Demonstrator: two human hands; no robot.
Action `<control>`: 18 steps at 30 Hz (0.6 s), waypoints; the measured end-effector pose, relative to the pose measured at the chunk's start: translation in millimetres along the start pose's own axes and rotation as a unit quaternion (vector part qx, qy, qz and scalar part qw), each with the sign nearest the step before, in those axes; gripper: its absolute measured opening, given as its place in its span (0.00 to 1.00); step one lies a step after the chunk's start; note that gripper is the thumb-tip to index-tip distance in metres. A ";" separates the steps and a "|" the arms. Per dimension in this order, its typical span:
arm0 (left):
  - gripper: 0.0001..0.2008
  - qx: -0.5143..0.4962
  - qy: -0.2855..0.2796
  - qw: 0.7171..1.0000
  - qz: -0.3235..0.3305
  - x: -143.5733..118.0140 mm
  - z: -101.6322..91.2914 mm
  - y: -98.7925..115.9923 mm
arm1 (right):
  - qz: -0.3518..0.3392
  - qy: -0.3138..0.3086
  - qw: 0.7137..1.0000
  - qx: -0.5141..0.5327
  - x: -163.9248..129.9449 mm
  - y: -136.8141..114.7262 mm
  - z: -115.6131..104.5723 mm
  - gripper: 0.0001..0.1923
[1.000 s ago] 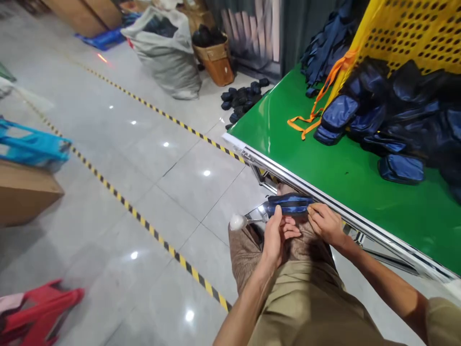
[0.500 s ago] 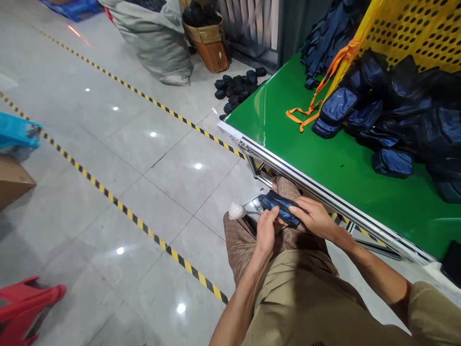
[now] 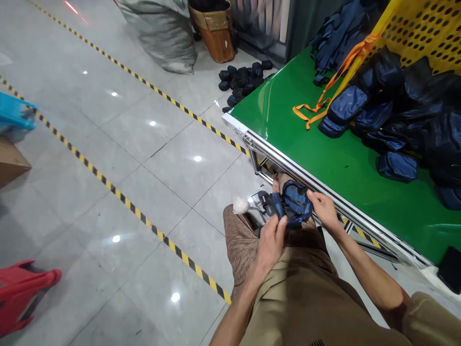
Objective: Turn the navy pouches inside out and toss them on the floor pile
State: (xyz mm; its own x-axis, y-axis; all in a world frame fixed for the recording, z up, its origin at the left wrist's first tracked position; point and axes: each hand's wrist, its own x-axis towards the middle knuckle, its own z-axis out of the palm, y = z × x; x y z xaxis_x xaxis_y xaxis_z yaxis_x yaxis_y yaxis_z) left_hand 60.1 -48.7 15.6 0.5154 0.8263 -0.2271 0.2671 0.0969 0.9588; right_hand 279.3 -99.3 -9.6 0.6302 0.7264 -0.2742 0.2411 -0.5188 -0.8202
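Observation:
Over my lap, a small dark blue pouch (image 3: 296, 198) is spread apart, its inside facing up toward me. My left hand (image 3: 272, 239) pinches its near left edge. At its right edge, the fingers of my right hand (image 3: 325, 211) are closed on the fabric. Just left of the pouch is a dark piece with a small red label (image 3: 264, 199); whether it joins the pouch I cannot tell. A white, plastic-wrapped ball (image 3: 241, 205) on a thin stem is by my left knee, next to a metal part partly hidden behind my hand.
To the right stands a green-topped table (image 3: 284, 110) with a metal edge, heaped with blue pouches (image 3: 347, 103) beside a yellow perforated crate (image 3: 428, 33). Small dark pouches (image 3: 241, 79) lie on the floor near a grey sack (image 3: 162, 33). A red stool (image 3: 27, 293) is at lower left.
The pouch was folded narrow between both hands; now it is spread open with its inside showing. My right hand has moved slightly right, away from the left. The view has shifted a little.

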 end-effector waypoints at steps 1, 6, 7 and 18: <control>0.19 0.006 -0.009 0.999 0.044 -1.9 2.4 -3.5 | 0.013 -0.009 1.000 0.020 4.7 4.4 -3.5 0.34; 0.14 0.077 -0.095 0.978 0.166 1.5 6.1 -24.1 | -0.098 -0.093 0.991 0.016 -3.1 -11.2 -11.6 0.28; 0.15 0.075 -0.116 0.976 0.171 2.2 4.5 -26.2 | -0.126 -0.095 0.987 -0.021 -8.3 -19.2 -11.0 0.29; 0.47 -0.332 0.093 0.939 -0.003 -50.1 -33.2 55.6 | -0.503 0.093 0.840 -0.184 -65.7 -120.8 49.2 0.22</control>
State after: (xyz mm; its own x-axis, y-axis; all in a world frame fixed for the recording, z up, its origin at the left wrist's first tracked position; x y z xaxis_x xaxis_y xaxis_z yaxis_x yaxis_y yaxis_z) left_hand 22.1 -66.2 85.9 0.3476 0.9011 -0.2592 -0.3284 0.3759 0.8665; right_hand 172.5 -62.2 82.8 0.0678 0.8154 0.5749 0.9101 0.1856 -0.3705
